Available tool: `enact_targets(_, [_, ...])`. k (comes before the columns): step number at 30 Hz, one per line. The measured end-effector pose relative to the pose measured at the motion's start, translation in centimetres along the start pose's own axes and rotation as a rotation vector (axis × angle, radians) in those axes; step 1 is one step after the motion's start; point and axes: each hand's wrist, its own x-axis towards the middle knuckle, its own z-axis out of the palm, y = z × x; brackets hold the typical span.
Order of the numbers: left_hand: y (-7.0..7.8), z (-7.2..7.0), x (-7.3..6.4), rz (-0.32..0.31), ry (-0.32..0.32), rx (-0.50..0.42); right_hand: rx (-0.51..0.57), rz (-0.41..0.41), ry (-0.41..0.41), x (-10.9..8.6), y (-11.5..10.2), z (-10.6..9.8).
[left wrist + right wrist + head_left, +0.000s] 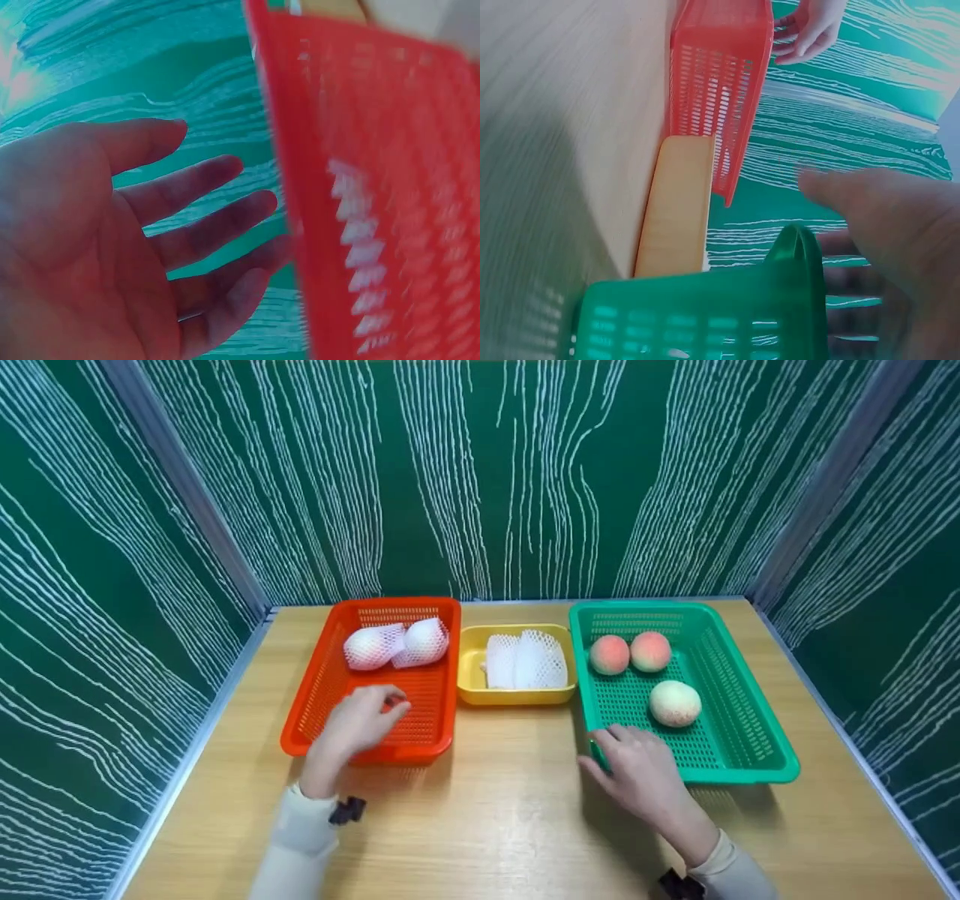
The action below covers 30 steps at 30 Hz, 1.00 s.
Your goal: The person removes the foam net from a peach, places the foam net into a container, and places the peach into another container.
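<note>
My left hand [360,722] hovers over the near part of the red basket [429,718], its fingers loosely bent around nothing. In the left wrist view the palm [82,240] faces the camera, fingers apart beside the basket wall. Two peaches in white foam nets [373,648] lie at the back of that basket. My right hand [637,771] is at the near left corner of the green basket [739,697], holding nothing, fingers extended over the rim. Inside that basket sit two pink peaches [650,651] and one paler peach [675,703], the nearest to this hand.
Between the baskets stands a yellow bin [517,697] holding white foam net sleeves [541,660]. All three containers rest on a wooden table [510,810]. Green panels [517,480] with white wavy lines enclose the back and both sides.
</note>
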Motion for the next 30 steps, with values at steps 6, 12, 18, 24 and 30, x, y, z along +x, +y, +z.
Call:
enact_targets(6, [-1.4,-1.5,1.4,-0.034,-0.03,0.007,-0.01,-0.06,0.162,0.4,-1.4,-0.2])
enact_targets(12, [-2.2,-2.2,2.6,-0.07,-0.068,0.004,0.113,-0.185,0.208,0.9,-3.7,-0.3])
enact_targets(18, [-2.2,-3.7,5.1,-0.02,-0.023,0.032,0.206,-0.304,0.143,2.8,-5.6,0.7])
enact_targets(24, [-3.1,-4.5,6.8,-0.112,-0.054,0.041,0.263,-0.392,0.084,4.1,-8.0,2.3])
enact_targets(30, [-4.1,-5.0,8.5,-0.112,-0.051,0.066,0.3,-0.434,0.018,5.8,-10.5,3.8])
